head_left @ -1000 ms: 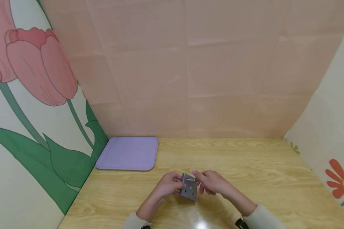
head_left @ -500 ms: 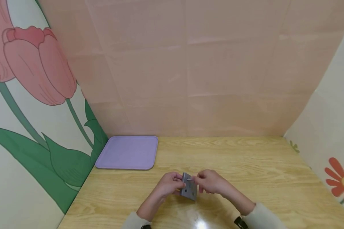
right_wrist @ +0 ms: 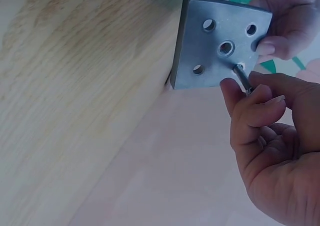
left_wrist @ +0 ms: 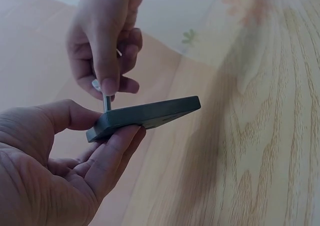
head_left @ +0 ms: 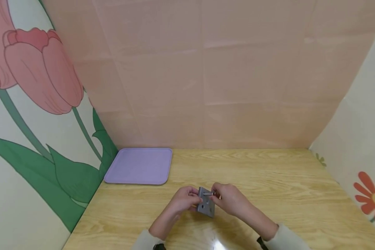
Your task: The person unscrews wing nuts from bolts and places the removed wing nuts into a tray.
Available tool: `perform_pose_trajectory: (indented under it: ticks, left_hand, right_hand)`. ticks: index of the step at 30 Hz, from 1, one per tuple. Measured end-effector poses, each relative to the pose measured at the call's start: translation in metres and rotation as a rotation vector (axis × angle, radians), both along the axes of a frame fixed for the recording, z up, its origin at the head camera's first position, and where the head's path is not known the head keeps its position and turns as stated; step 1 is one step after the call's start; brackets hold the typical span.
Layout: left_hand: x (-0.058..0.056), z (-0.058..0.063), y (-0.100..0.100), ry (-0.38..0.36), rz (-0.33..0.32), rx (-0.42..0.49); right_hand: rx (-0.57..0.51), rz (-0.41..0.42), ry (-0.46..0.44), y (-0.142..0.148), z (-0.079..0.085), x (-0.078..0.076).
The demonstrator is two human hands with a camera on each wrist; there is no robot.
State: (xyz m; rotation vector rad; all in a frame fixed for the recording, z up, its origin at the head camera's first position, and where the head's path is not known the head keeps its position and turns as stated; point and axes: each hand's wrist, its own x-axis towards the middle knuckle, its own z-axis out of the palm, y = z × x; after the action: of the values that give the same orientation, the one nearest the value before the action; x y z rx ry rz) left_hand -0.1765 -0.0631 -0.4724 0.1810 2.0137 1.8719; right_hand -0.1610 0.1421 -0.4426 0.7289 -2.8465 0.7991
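Note:
A square grey metal plate (head_left: 206, 208) with several round holes is held up over the table, tilted, in the middle of the head view. My left hand (head_left: 182, 199) grips its edge, thumb on the near face and fingers behind, as the left wrist view shows. With thumb and fingertips my right hand (head_left: 231, 198) pinches a slim silver bolt (right_wrist: 242, 78). In the right wrist view the bolt's tip sits at a corner hole of the plate, its shaft sticking out from the face. My right fingers partly hide the bolt's head.
A flat lilac tray (head_left: 139, 166) lies at the back left of the wood-grain table (head_left: 268, 180). Behind the table hangs a pinkish-beige sheet (head_left: 206, 76). Walls painted with flowers stand at both sides.
My right fingers have shifted along the bolt and changed their hold, coming closer to it and then baring more of its shaft. My left hand and the plate have barely moved.

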Motion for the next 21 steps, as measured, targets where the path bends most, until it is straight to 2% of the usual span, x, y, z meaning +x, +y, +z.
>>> perform_pose_trajectory:
  ticks: [5,9,12,18,21]
  left_hand:
    - [0.0,0.0,-0.002,0.006,-0.001,0.014]
    - [0.001,0.001,-0.003,0.016,-0.003,-0.002]
    - [0.001,0.001,-0.003,0.02,-0.001,-0.016]
    - [0.003,0.002,-0.003,0.02,0.009,-0.016]
    - [0.003,0.003,-0.002,0.025,0.013,-0.022]
  right_hand:
    - [-0.002,0.039,0.075,-0.002,-0.001,0.0]
    - [-0.034,0.051,0.022,-0.002,0.0,0.0]
    - [-0.071,0.029,-0.096,-0.001,0.001,-0.001]
    - [-0.286,-0.094,-0.519,0.003,-0.001,-0.007]
    - [-0.373,-0.122,-0.666,0.004,-0.004,-0.01]
